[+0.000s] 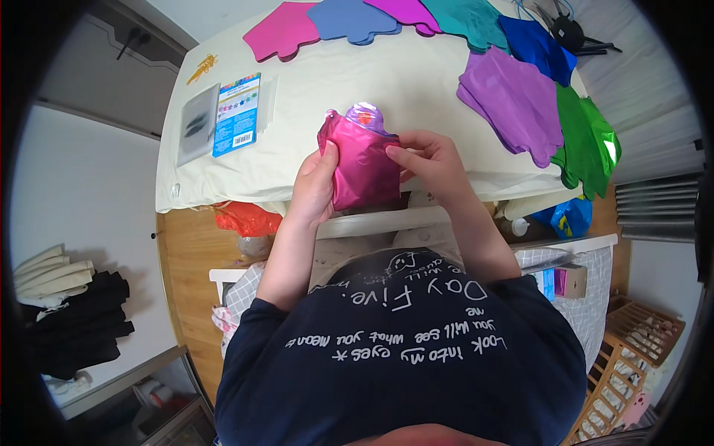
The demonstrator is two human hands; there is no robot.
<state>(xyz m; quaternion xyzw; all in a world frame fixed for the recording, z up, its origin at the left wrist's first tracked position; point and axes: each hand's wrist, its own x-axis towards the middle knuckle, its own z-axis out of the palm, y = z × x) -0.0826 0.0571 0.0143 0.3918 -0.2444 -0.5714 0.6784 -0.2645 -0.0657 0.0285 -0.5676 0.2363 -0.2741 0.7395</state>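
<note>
A shiny pink foil balloon (pixel 364 167), flat and folded to a pouch-like shape, is held upright just over the table's near edge. A rounded purple piece (pixel 364 117) with an orange patch shows above its top edge; I cannot tell whether it is inside or behind. My left hand (pixel 316 182) grips the left side, thumb in front. With thumb and fingers my right hand (pixel 428 160) pinches the upper right corner. The fingers behind the foil are partly hidden.
Flat foil stacks line the cream-covered table (pixel 297 111): pink (pixel 282 31), slate blue (pixel 353 21), teal (pixel 467 22), dark blue (pixel 535 48), purple (pixel 513 104) and green (pixel 576 137). At left lie clear sleeves (pixel 197 126), a blue-white package (pixel 238 115) and gold ties (pixel 202 68).
</note>
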